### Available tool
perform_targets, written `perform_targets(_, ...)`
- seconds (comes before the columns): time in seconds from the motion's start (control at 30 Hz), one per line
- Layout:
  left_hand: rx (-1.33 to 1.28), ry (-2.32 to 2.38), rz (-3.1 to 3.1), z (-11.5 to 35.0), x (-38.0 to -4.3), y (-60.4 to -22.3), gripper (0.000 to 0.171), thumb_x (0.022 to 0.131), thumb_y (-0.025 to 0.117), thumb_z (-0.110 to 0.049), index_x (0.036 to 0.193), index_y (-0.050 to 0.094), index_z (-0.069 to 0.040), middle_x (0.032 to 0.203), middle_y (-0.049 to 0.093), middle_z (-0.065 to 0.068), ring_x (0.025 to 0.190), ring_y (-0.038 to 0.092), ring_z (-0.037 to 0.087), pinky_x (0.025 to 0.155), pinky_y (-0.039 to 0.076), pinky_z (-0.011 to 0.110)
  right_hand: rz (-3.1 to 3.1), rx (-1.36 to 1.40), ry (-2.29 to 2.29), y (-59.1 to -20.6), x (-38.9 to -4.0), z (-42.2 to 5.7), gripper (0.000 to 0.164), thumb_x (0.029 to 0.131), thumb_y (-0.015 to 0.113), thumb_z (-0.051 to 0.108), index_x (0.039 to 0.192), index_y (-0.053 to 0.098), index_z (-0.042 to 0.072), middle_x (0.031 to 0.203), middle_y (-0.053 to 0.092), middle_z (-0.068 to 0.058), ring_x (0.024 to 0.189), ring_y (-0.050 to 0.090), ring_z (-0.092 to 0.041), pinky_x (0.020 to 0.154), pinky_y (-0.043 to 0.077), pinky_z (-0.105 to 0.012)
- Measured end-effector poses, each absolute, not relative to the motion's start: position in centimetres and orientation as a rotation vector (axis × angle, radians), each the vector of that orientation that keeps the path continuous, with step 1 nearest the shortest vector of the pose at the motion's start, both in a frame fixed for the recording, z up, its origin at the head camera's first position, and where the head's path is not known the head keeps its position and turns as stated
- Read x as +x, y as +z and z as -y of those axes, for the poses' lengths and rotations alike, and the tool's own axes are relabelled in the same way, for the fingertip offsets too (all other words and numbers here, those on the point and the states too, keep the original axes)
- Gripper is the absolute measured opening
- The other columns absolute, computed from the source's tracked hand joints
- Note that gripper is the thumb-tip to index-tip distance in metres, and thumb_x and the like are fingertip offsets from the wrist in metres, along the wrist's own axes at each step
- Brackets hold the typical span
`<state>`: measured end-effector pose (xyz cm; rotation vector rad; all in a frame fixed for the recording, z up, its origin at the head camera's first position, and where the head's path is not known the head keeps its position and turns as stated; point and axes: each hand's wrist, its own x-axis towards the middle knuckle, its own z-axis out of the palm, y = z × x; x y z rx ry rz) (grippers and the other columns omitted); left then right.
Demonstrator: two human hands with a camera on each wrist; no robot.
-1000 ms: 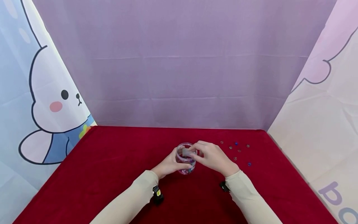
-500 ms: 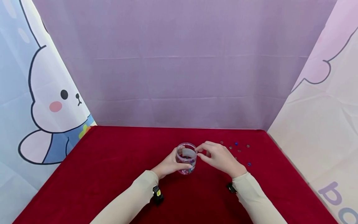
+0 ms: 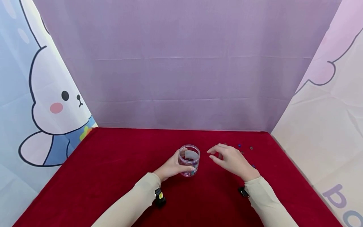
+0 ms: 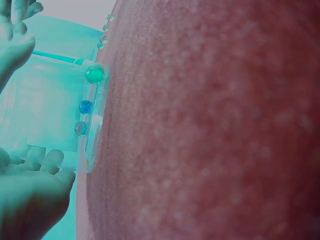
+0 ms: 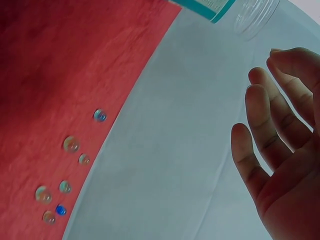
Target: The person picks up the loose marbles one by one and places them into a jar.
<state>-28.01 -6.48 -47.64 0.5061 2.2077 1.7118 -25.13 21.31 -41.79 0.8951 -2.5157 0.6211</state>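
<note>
My left hand [image 3: 171,166] grips a clear jar [image 3: 189,167] with a pinkish rim, its mouth open and facing up. The thumb lies across the near side. Inside, near the bottom, the left wrist view shows a green marble [image 4: 94,75], a blue marble [image 4: 85,107] and a clear one [image 4: 80,128]. A pale label covers part of the jar's wall. To the right of the jar and apart from it, my right hand [image 3: 231,160] hovers with loosely bent fingers and nothing between them. Several glass marbles [image 5: 71,144] lie on the cloth, partly hidden behind this hand in the head view.
Red cloth [image 3: 124,157] covers the table. Loose blue marbles [image 3: 239,145] and clear marbles [image 3: 251,148] lie toward its back right. A lilac curtain [image 3: 181,78] hangs behind, with printed cloth panels [image 3: 326,126] at both sides.
My right hand has drawn away from the jar's mouth toward the right, over part of the loose marbles. My left hand and the jar have stayed in place.
</note>
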Motion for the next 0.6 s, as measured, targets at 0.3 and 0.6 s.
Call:
perform_targets(0.3, 0.525, 1.708, -2.198, 6.6, -28.0, -47.7, 0.095, 0.083, 0.084, -0.034, 0.155, 0.025, -0.016, 0.153, 0.035, 0.005, 0.132, 0.042, 0.026, 0.107, 0.040, 0.051, 2.580, 0.797, 0.604, -42.0, -25.0, -23.6, 0.023, 0.087, 0.080, 0.015, 0.108, 0.073, 0.021, 0.102, 0.066, 0.010, 0.075, 0.058, -0.005, 0.067, 0.053, -0.023)
perform_targets(0.6, 0.531, 1.708, -2.194, 6.6, -28.0, -47.6, 0.094, 0.083, 0.084, -0.034, 0.155, 0.025, -0.018, 0.153, 0.035, 0.004, 0.132, 0.042, 0.026, 0.108, 0.039, 0.051, 2.619, 0.712, 0.604, -42.4, -25.1, -26.2, 0.021, 0.089, 0.078, 0.018, 0.108, 0.072, 0.022, 0.100, 0.065, 0.011, 0.073, 0.055, -0.007, 0.064, 0.051, -0.025)
